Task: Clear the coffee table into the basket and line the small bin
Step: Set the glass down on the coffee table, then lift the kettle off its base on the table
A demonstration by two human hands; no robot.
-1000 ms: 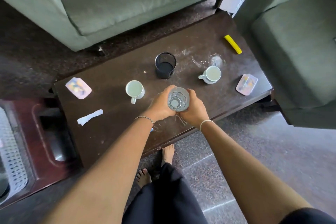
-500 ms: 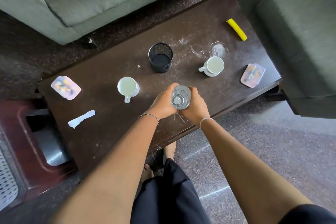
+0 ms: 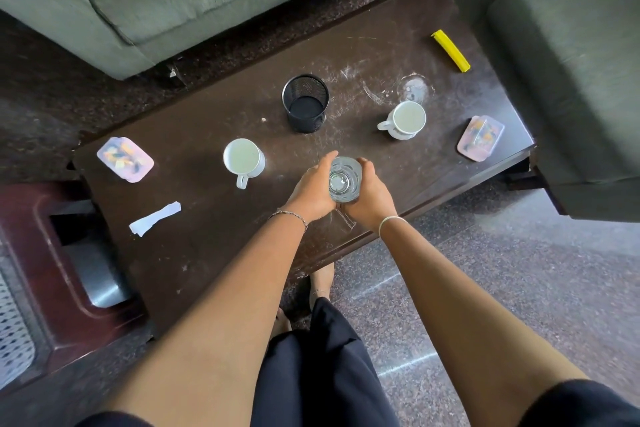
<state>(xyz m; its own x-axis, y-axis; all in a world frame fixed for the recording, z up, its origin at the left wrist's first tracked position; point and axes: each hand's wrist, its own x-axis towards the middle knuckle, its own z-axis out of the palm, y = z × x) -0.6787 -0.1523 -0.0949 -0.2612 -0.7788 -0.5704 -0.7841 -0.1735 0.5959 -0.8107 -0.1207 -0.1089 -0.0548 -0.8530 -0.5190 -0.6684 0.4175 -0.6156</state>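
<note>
Left hand [image 3: 309, 190] and right hand [image 3: 373, 195] clasp a clear glass [image 3: 344, 178].

Basket [image 3: 14, 333] mostly beyond left edge

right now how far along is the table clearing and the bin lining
Barely begun. Done: nothing visibly; the black mesh bin has no liner. In hand: left hand and right hand share a grip on the clear glass near the front edge of the coffee table. Left: two white mugs, two pink coasters, the paper strip, the yellow stick, then the liner.
</note>
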